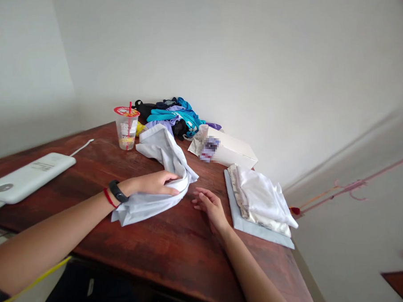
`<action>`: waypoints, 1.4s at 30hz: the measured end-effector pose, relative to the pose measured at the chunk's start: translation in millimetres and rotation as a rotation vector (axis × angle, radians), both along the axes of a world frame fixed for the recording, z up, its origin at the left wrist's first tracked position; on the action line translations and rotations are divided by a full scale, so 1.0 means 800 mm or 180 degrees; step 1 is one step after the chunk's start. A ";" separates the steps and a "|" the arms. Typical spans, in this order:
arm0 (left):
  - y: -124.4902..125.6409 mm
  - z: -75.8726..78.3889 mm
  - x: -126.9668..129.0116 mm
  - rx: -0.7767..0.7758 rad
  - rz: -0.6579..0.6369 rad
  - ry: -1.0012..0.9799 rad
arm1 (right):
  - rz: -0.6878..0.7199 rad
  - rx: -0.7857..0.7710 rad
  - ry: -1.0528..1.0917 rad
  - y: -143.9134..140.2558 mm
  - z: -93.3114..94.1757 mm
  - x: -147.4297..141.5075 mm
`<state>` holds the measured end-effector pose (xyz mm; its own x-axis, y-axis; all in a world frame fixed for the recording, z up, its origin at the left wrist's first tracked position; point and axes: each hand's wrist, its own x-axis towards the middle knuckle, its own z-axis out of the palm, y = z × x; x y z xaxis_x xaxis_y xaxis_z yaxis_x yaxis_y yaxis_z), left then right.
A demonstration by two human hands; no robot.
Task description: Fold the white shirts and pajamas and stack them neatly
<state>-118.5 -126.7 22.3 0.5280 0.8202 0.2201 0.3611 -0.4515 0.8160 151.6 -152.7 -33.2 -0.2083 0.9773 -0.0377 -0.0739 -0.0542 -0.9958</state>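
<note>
A pale grey-white garment [160, 167] lies crumpled across the middle of the dark wooden table [170, 252]. My left hand [153, 183] grips a bunched fold of it near its middle; a black band and a red cord sit on that wrist. My right hand [210, 205] rests flat on the bare wood just right of the garment, fingers spread, holding nothing. To its right a stack of folded white and cream clothes [261, 198] lies on a pale blue folded piece.
A plastic cup with a red lid and straw [126, 127] stands at the back. Behind it lies a heap of blue, purple and black clothes [176, 116]. A white box [228, 150] sits beside it. A white power bank [26, 176] lies at the left.
</note>
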 end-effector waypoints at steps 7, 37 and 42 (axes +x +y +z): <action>-0.032 -0.004 0.018 -0.2190 -0.2314 0.0294 | -0.0444 0.0016 0.0030 0.007 -0.003 0.004; -0.011 -0.012 0.015 -0.2360 -0.0596 -0.0988 | -0.0530 -0.0368 -0.0031 0.009 0.005 0.015; -0.004 -0.022 0.011 -0.2340 -0.0524 -0.0931 | -0.0288 -0.0096 -0.0406 0.000 0.009 0.008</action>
